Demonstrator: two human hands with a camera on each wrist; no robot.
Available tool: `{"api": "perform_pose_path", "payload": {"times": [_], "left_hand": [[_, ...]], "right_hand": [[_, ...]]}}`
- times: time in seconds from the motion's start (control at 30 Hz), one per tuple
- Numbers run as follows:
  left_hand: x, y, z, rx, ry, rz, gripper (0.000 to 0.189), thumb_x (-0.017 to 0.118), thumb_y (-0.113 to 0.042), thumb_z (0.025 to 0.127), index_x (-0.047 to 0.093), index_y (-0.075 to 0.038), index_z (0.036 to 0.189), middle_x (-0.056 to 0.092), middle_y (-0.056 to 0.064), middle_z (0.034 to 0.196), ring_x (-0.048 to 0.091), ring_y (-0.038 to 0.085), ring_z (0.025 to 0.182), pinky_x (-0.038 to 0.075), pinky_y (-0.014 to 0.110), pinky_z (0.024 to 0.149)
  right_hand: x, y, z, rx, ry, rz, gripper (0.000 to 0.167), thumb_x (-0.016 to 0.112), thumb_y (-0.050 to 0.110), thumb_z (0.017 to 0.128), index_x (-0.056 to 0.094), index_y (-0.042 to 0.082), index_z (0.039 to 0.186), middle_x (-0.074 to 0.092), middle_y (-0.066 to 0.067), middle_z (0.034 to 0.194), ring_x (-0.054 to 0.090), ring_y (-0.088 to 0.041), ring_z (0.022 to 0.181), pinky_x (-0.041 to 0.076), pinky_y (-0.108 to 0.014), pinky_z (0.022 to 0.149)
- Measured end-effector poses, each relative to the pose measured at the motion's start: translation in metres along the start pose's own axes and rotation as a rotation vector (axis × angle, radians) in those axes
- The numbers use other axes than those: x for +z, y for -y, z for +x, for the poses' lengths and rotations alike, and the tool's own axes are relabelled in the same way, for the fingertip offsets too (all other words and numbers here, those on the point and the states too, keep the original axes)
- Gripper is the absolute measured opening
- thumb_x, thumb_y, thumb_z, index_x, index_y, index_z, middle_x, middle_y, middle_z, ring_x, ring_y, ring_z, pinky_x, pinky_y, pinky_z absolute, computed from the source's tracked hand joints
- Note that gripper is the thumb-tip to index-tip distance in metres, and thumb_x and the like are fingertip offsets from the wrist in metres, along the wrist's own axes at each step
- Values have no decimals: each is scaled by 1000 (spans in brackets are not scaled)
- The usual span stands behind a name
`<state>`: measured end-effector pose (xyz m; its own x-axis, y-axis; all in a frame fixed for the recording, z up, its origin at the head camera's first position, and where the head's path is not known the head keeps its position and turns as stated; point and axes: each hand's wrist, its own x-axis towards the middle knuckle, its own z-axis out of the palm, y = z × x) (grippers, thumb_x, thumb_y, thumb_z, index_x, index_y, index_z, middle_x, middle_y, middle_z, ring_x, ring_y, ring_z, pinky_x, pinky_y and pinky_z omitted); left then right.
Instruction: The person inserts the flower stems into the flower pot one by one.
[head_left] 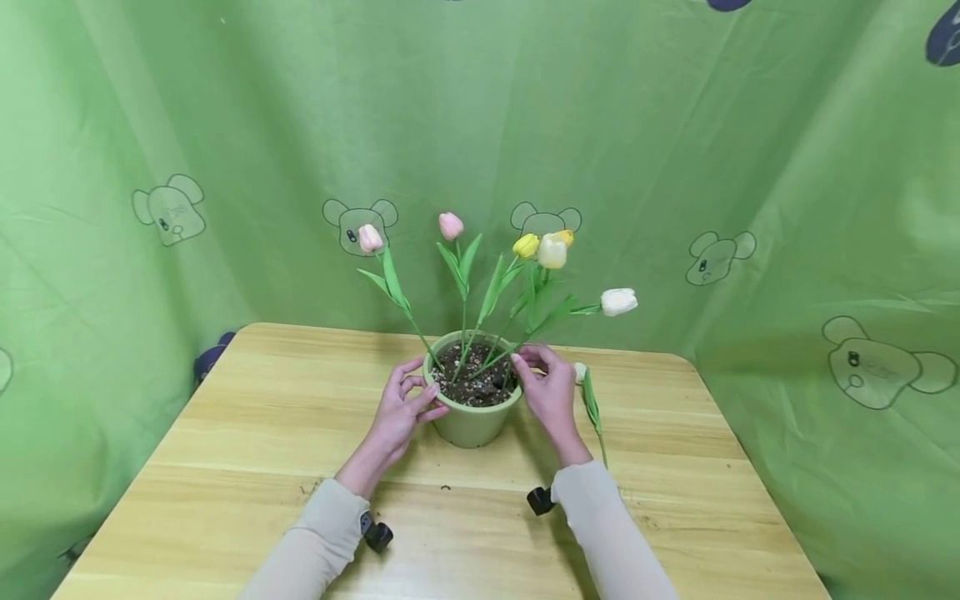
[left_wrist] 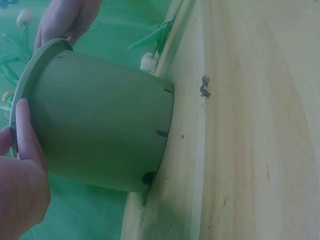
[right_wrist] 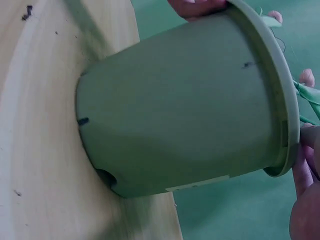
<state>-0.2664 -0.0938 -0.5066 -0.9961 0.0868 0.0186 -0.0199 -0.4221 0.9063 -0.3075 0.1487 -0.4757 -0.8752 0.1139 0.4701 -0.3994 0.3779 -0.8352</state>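
A pale green pot [head_left: 472,425] of dark soil stands mid-table with several tulips planted in it: pink, yellow, cream and white. My left hand [head_left: 408,404] grips the pot's left rim; its thumb [left_wrist: 22,135] lies on the wall of the pot [left_wrist: 105,125]. My right hand [head_left: 543,383] is at the right rim, and its fingertips pinch the base of a tulip stem [head_left: 558,314] where it enters the soil. In the right wrist view its fingers [right_wrist: 302,175] curl at the rim of the pot [right_wrist: 185,115], beside a green leaf [right_wrist: 310,92].
A loose tulip [head_left: 591,400] with a white bud [left_wrist: 147,61] lies on the wooden table [head_left: 262,433] just right of my right hand. Crumbs of soil [left_wrist: 204,86] dot the wood. A green cartoon-print curtain [head_left: 675,125] closes in the back and both sides.
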Motion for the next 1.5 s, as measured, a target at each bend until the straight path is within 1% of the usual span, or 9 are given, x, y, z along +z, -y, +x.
{"api": "perform_pose_path", "payload": {"times": [0.17,0.4,0.67,0.8,0.9,1.07,1.2,1.37,1.5], "left_hand": [[0,0,0,5,1,-7,63,58,7,99,32,-7,155,51,10,113,69,17,84,68,33,86],[0,0,0,1,-2,-10,63,58,7,99,33,-7,155,51,10,112,69,17,83,68,32,85],[0,-2,1,1,-1,-3,64,59,7,99,32,-6,155,51,10,113,69,17,84,68,32,85],[1,-2,1,-4,4,-1,64,58,7,99,32,-7,156,51,11,114,69,18,85,68,32,86],[1,-2,1,-4,2,0,65,58,7,99,31,-6,156,51,11,113,68,17,84,68,33,86],[0,-1,0,-3,-2,7,65,58,7,99,30,-6,156,51,11,113,68,17,84,68,32,86],[0,-1,0,-4,-5,13,65,59,6,99,31,-6,156,51,10,114,68,18,85,68,33,87],[0,-1,0,-3,-9,8,64,59,6,99,32,-7,156,51,11,114,68,18,85,68,34,87],[0,0,-1,0,-6,10,64,58,6,99,32,-7,156,52,10,113,69,18,86,68,34,88]], "right_hand": [[-3,3,-5,32,-26,31,23,77,9,93,73,-3,112,76,-21,103,75,-35,95,65,-16,82],[-14,2,-13,104,-98,22,23,79,11,92,76,-1,111,77,-21,104,73,-19,91,63,-11,79],[-39,0,-25,148,-46,45,27,77,9,93,73,-5,116,75,-25,108,74,-16,89,64,-14,79],[-61,-9,-29,179,-18,17,25,74,6,96,71,-7,117,73,-26,107,72,-8,83,66,-19,79],[-80,-17,-30,215,-6,3,26,71,6,98,70,-7,120,71,-27,110,71,-8,83,67,-22,79],[-113,-39,-31,302,7,-75,29,67,11,101,68,-6,125,69,-28,118,72,-7,84,68,-24,79],[-133,-57,-34,396,40,-159,35,64,19,104,65,-2,132,66,-26,124,75,-17,89,68,-24,78],[-146,-73,-43,492,110,-259,40,64,21,103,62,-3,136,65,-26,127,76,-30,94,68,-25,75],[-148,-83,-49,491,158,-370,40,69,21,99,65,-3,131,70,-24,120,73,-24,90,62,-22,74]]}}
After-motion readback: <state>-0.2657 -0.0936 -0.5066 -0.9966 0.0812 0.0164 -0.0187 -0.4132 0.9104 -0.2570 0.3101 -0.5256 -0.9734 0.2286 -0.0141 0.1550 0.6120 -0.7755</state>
